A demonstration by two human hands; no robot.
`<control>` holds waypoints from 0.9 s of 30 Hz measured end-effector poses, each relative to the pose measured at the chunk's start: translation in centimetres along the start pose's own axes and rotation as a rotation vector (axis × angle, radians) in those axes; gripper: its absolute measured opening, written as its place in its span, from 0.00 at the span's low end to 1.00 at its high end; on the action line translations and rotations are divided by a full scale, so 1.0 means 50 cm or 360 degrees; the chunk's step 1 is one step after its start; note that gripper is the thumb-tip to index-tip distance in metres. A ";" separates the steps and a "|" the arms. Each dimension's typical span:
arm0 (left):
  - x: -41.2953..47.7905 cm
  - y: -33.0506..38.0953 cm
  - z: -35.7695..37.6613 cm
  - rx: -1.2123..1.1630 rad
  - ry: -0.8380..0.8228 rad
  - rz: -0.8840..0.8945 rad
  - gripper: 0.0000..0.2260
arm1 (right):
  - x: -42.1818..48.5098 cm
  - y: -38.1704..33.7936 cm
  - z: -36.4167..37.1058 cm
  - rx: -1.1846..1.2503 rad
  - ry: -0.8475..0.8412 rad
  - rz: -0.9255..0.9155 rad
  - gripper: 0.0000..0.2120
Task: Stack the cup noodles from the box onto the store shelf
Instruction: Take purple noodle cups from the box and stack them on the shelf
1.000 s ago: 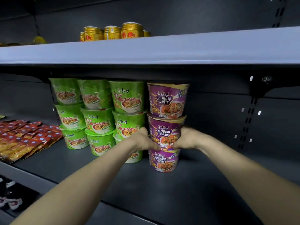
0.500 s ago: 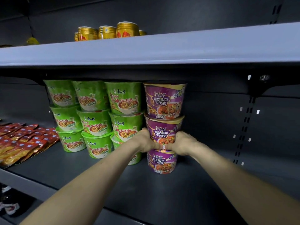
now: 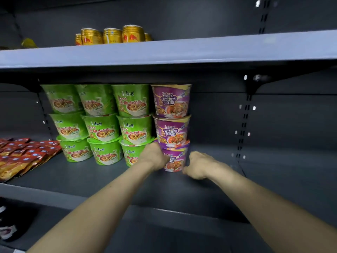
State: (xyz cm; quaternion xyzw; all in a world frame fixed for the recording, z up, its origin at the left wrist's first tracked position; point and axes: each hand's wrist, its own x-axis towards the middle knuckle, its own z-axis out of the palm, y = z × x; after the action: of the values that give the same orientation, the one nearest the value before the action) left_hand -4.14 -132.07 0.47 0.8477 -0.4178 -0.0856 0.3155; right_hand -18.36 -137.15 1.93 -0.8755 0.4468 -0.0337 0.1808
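Three purple noodle cups stand stacked on the dark shelf (image 3: 91, 176): top cup (image 3: 171, 101), middle cup (image 3: 171, 130) and bottom cup (image 3: 176, 159). To their left are three stacks of green noodle cups (image 3: 102, 123), each three high. My left hand (image 3: 155, 156) holds the left side of the bottom purple cup. My right hand (image 3: 198, 165) is curled, and its fingertips meet that cup's lower right edge. The box is out of view.
Red and gold snack packets (image 3: 23, 156) lie at the shelf's left end. Gold drink cans (image 3: 113, 35) stand on the upper shelf (image 3: 218, 50), just above the stacks. The shelf floor right of the purple stack is bare up to a slotted upright (image 3: 244, 125).
Both hands have slid down from the middle purple cup to the bottom one. The right hand has shifted right, off the cup's front. The stack stays three high.
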 end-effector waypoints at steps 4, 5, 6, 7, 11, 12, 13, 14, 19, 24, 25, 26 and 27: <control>-0.096 0.026 0.032 0.0092 -0.0099 0.0144 0.15 | -0.109 0.013 0.013 -0.0082 -0.0011 0.0107 0.16; -0.118 0.033 0.041 0.0119 -0.0124 0.0177 0.14 | -0.135 0.019 0.017 -0.0081 -0.0012 0.0140 0.16; -0.140 0.040 0.050 0.0139 -0.0158 0.0202 0.14 | -0.160 0.026 0.022 -0.0080 -0.0013 0.0174 0.15; -0.161 0.047 0.059 0.0154 -0.0186 0.0240 0.14 | -0.186 0.035 0.027 -0.0075 -0.0014 0.0211 0.15; -0.248 0.087 0.096 0.0224 -0.0324 0.0402 0.16 | -0.296 0.077 0.044 -0.0059 -0.0003 0.0349 0.13; -0.268 0.099 0.107 0.0241 -0.0362 0.0440 0.16 | -0.322 0.089 0.048 -0.0057 -0.0004 0.0388 0.12; -0.289 0.111 0.119 0.0260 -0.0394 0.0481 0.16 | -0.348 0.102 0.052 -0.0060 -0.0007 0.0427 0.11; -0.312 0.124 0.131 0.0277 -0.0429 0.0520 0.15 | -0.376 0.115 0.055 -0.0063 -0.0006 0.0467 0.09; -0.428 0.203 0.213 0.0326 -0.0594 0.0739 0.13 | -0.506 0.206 0.068 -0.0037 0.0079 0.0679 0.08; -0.554 0.292 0.294 0.0353 -0.0800 0.0962 0.12 | -0.634 0.321 0.085 0.0037 0.0120 0.0968 0.07; -0.580 0.309 0.313 0.0356 -0.0840 0.1009 0.12 | -0.664 0.343 0.087 0.0040 0.0132 0.1015 0.04; -0.607 0.325 0.333 0.0359 -0.0884 0.1056 0.13 | -0.694 0.366 0.090 0.0050 0.0145 0.1057 0.03; -0.635 0.341 0.354 0.0360 -0.0928 0.1106 0.13 | -0.725 0.390 0.094 0.0059 0.0158 0.1105 0.06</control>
State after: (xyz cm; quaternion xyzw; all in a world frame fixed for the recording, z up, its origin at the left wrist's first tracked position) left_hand -42.72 -123.75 -6.86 0.6270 -0.7550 -0.1635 0.1005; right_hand -54.05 -117.46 -5.50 -0.6653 0.7254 -0.0209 0.1753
